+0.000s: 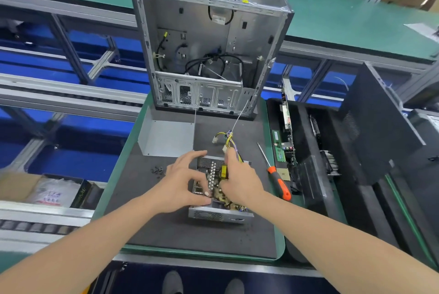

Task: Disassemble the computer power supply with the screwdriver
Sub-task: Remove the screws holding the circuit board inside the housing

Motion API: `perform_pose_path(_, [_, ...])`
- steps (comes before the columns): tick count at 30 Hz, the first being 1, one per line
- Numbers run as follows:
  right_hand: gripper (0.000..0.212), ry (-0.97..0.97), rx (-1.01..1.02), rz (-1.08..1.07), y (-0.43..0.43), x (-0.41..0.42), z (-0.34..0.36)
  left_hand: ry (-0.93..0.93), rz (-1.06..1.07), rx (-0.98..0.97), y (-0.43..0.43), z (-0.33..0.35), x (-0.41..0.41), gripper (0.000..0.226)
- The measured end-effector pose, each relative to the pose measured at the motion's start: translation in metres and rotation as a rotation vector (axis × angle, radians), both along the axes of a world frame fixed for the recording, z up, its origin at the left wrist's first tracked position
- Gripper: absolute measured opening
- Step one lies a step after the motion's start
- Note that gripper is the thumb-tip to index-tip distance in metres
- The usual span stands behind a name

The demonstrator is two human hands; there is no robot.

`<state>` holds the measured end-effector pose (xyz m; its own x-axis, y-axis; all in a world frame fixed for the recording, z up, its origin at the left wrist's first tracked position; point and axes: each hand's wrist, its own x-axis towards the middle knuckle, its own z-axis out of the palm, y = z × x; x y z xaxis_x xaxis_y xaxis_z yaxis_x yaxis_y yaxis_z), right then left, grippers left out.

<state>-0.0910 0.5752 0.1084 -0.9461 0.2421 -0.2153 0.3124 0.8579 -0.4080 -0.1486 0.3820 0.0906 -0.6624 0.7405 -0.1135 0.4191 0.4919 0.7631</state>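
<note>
Left hand (183,182) covered left part of power supply (221,216) board. Right hand (240,180) hid right part; its fingertips buried among components, grip not readable. Dark screws (157,171) on worktop (166,229) too small to count. Print on bag (54,195) blurred. Shoes (172,283) cut by bottom edge.

We count two hands, a left hand (183,179) and a right hand (242,182), one power supply (218,215) near us, one screwdriver (276,176) to its right, one computer case (204,39) far off, one grey cover plate (166,136) at left, and two shoes (172,281) nearest
</note>
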Motion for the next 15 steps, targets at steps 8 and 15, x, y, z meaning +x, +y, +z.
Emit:
perform_pose_path(8, [0.041,0.086,0.007,-0.048,0.013,0.007,0.001,0.002,-0.029,0.056,-0.003,-0.002,0.003,0.017])
perform_pose_path(15, [0.033,0.055,0.06,-0.059,0.032,0.019,0.0,-0.029,-0.027,0.015,-0.002,0.002,0.003,0.015])
